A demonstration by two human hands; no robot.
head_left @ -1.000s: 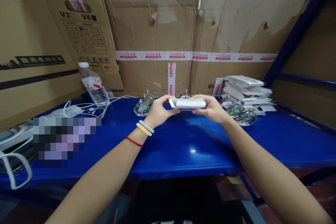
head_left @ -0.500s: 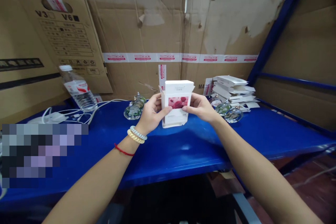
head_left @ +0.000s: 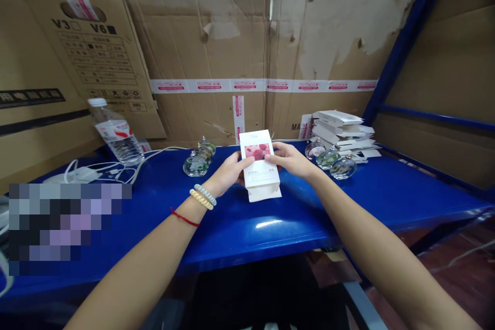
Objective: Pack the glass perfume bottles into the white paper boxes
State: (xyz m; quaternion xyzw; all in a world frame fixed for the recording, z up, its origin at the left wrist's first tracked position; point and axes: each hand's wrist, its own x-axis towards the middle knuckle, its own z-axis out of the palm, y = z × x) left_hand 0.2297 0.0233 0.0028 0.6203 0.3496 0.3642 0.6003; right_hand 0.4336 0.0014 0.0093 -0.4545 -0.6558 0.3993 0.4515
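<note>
A white cardboard box (head_left: 261, 172) with a picture of pink roses is held up between both hands over the blue table. My left hand (head_left: 231, 169) grips its left side, thumb on the front. On the right side, my right hand (head_left: 288, 159) holds it the same way. A flap (head_left: 264, 195) sticks out at the lower end, towards me. The fingers behind the box are mostly hidden. Left of the box stand several small glass bottles (head_left: 195, 164) in a row, and others like them, glass bottles (head_left: 343, 167), stand to the right.
White flattened boxes (head_left: 342, 131) are stacked at the back right. A plastic water bottle (head_left: 118, 134) leans at the back left beside white cables (head_left: 135, 167). Cardboard sheets (head_left: 216, 41) wall the back of the blue table (head_left: 216, 227). A blurred patch covers something at the left.
The box has tilted, its top leaning away and its lower end coming towards me. Its lower flap now shows, and the top flap no longer stands up in sight. Both hands keep their hold.
</note>
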